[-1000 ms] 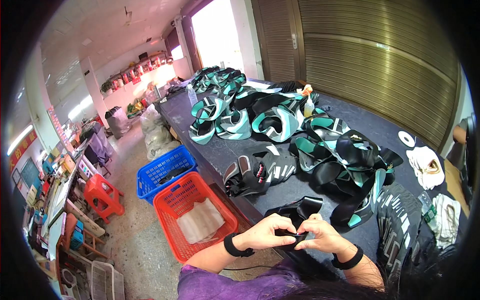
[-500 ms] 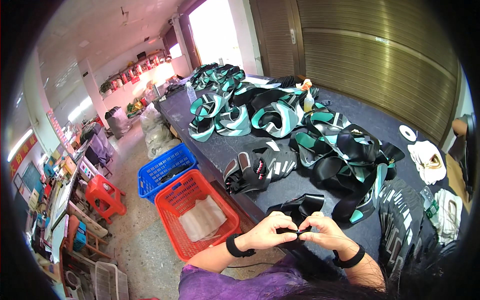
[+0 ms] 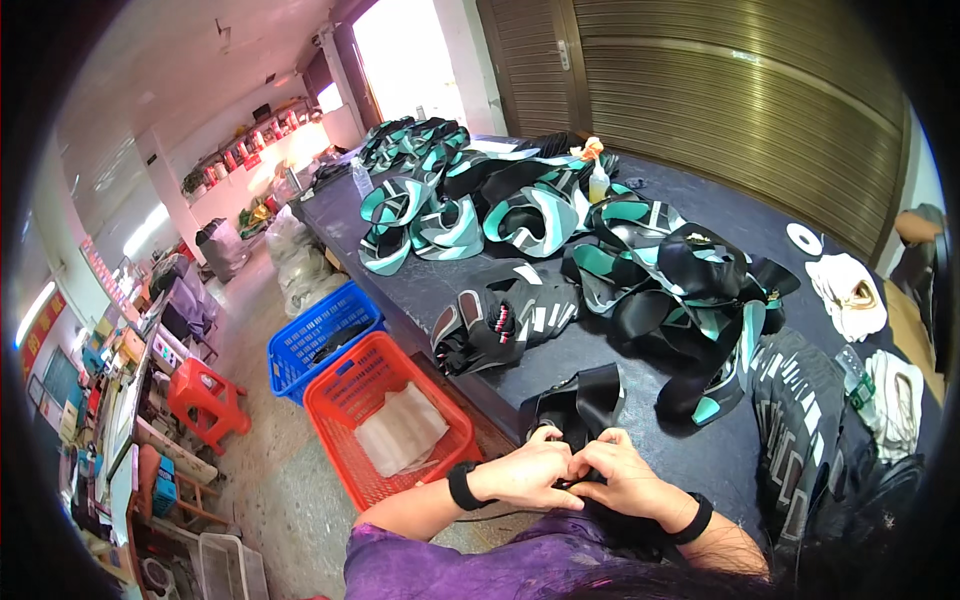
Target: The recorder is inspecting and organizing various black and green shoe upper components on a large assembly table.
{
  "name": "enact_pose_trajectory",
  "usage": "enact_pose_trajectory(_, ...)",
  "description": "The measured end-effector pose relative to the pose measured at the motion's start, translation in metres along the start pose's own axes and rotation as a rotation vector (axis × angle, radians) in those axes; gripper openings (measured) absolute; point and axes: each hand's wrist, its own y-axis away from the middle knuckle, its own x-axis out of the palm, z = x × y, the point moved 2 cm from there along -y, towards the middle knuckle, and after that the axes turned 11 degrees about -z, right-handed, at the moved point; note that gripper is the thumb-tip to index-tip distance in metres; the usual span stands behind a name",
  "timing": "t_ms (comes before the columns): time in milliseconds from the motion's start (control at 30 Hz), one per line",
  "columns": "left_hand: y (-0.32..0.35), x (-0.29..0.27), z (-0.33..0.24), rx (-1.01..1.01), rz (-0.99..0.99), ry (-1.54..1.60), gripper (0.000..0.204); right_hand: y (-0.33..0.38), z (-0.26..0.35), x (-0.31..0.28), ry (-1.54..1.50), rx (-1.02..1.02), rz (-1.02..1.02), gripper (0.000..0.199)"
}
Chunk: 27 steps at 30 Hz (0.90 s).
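Black piece (image 3: 597, 397) pinched by left hand (image 3: 532, 469) and right hand (image 3: 628, 480), fingertips together, gripped part mostly hidden; red basket (image 3: 357, 385) beside table (image 3: 665, 462).

At the near edge of the counter (image 3: 690, 460), a strap (image 3: 598, 393) is placed; beyond it, fabric pieces (image 3: 565, 220) are heaped. At right, a tape roll (image 3: 791, 231) is set behind a cloth bundle (image 3: 848, 297). Left of the counter, a basket (image 3: 335, 405) is stood before another basket (image 3: 300, 362); a stool (image 3: 190, 385) is set further left.

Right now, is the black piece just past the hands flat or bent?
Bent: the black piece curves up off the table; the hands hide its near part.
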Motion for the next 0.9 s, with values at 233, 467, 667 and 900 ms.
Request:
enact_pose_trajectory(233, 0.007, 0.009, -0.002, 0.006, -0.293, -0.013, 0.020, 0.024, 0.009, -0.019, 0.088, 0.030, -0.153, 0.035)
enact_pose_trajectory(467, 0.025, 0.005, 0.008, -0.165, -0.258, 0.213, 0.014, 0.085, -0.022, -0.029, -0.782, 0.753, -0.612, 0.021)
enact_pose_trajectory(667, 0.023, 0.017, 0.002, 0.053, -0.239, 0.380, 0.014, 0.094, -0.052, 0.026, -1.492, 1.022, -0.506, 0.027)
enact_pose_trajectory(900, 0.021, 0.018, -0.011, 0.136, -0.216, 0.541, 0.020, 0.081, -0.047, 0.046, -1.744, 1.051, -0.539, 0.019)
